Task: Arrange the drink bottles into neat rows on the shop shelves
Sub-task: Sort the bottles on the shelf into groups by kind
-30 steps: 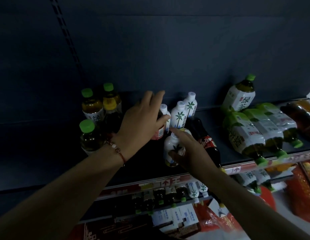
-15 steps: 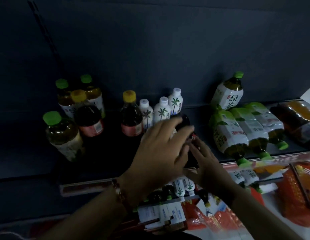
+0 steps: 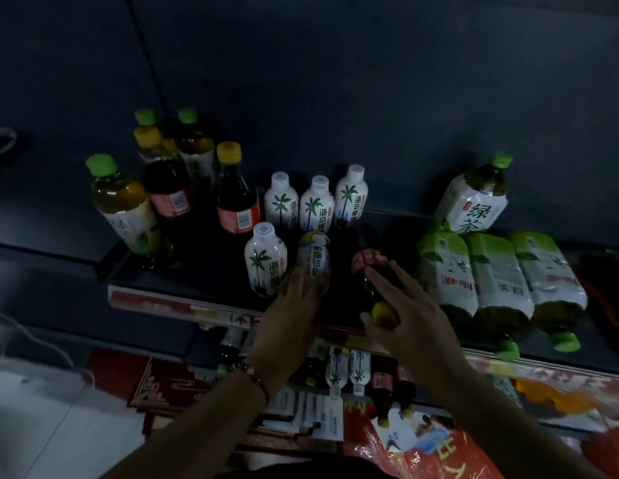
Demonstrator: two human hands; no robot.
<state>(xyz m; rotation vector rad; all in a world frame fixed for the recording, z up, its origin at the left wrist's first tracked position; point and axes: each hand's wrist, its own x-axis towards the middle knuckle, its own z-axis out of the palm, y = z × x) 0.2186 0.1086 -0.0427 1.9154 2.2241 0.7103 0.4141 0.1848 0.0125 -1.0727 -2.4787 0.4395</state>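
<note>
On the shelf [image 3: 204,281], the right hand [image 3: 410,316] curls its fingers [image 3: 387,283] over a dark bottle with a red label [image 3: 370,267], which lies on its side with its yellow cap towards the shelf's front edge. The left hand [image 3: 294,309] holds a white palm-tree bottle [image 3: 315,259] from below, fingers up its lower body, just beside another upright white bottle [image 3: 265,262].

Upper left of the frame, green-capped tea bottles [image 3: 123,202] stand on the dark metal shelf [image 3: 204,271]; centre, white palm-printed bottles [image 3: 315,205]; right, lying green-labelled bottles [image 3: 501,271], one upright bottle [image 3: 474,202] behind.
</note>
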